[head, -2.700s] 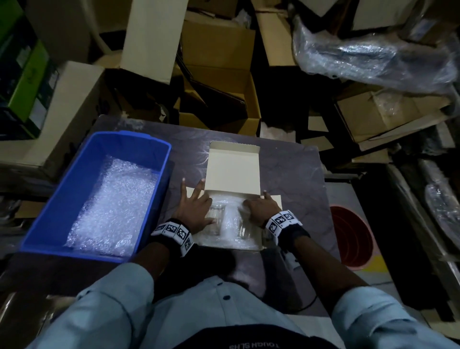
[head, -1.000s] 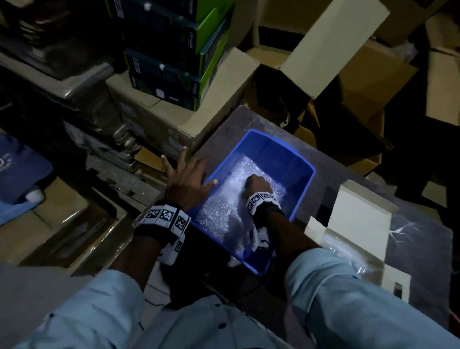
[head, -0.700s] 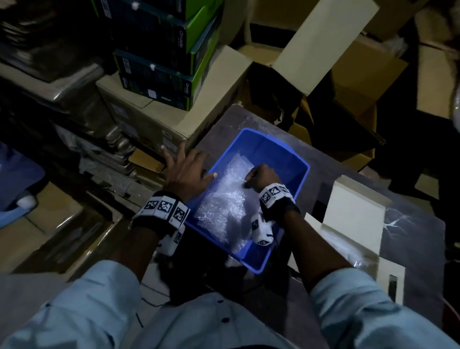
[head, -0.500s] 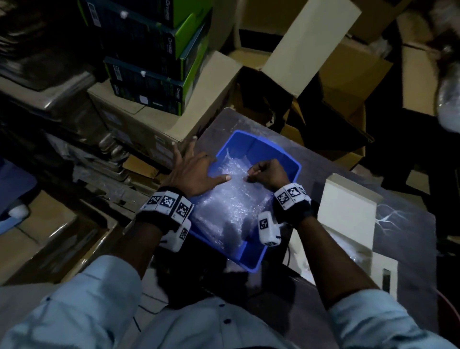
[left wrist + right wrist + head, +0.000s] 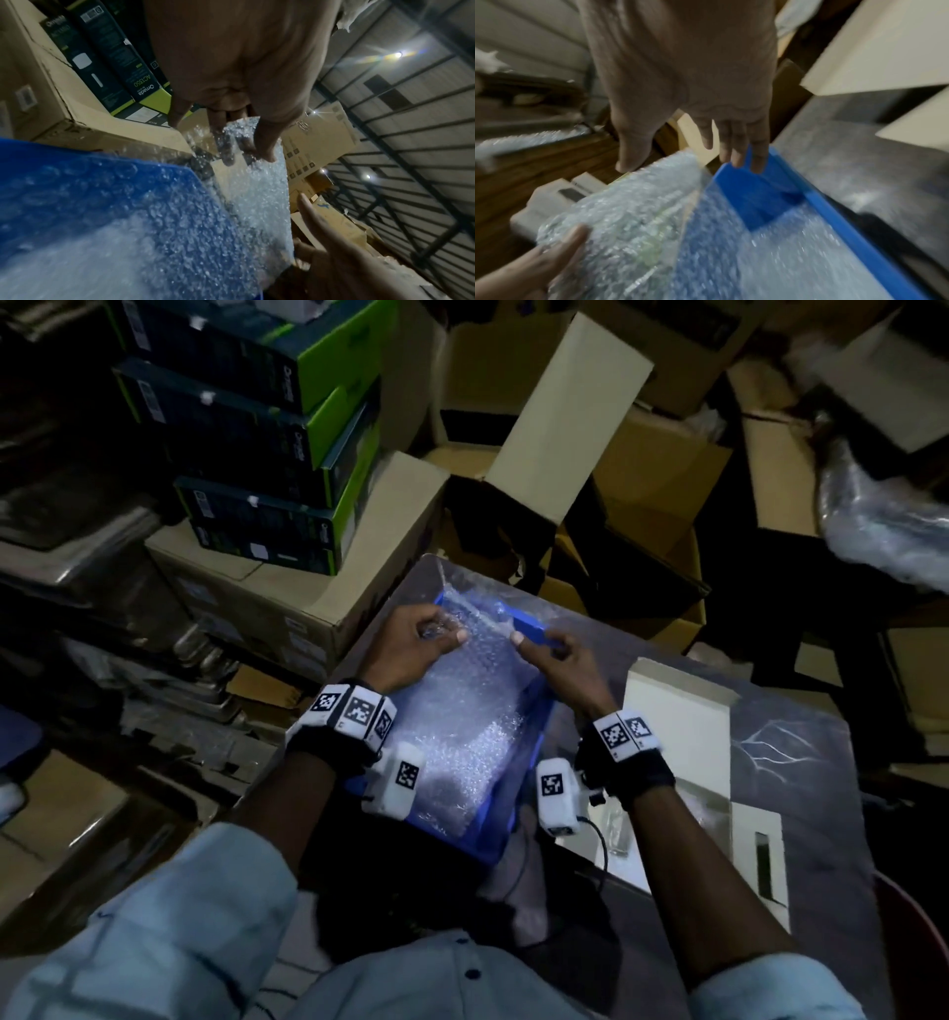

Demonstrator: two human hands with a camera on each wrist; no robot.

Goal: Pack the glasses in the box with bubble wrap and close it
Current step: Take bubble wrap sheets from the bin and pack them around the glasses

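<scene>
A sheet of bubble wrap (image 5: 462, 711) rises out of the blue bin (image 5: 518, 819) on the table's left part. My left hand (image 5: 441, 634) pinches the sheet's far left corner, thumb over curled fingers (image 5: 223, 142). My right hand (image 5: 529, 642) pinches the same far edge a little to the right, and its thumb (image 5: 628, 160) lies on the bubble wrap (image 5: 634, 213). The white box (image 5: 678, 731) stands open to the right of the bin with its lid up. The glasses (image 5: 613, 829) lie inside it in clear wrap, dim and partly hidden by my right forearm.
Stacked green-and-black cartons (image 5: 257, 454) sit on a cardboard box (image 5: 287, 598) to the left. Open cardboard boxes (image 5: 642, 505) crowd the far side. A plastic-wrapped bundle (image 5: 883, 531) lies at upper right, and a red round object (image 5: 919, 947) sits by the table's (image 5: 801, 762) right edge.
My left hand has left the bin's rim and taken hold of the bubble wrap. Both hands have lifted the sheet's far edge higher above the bin.
</scene>
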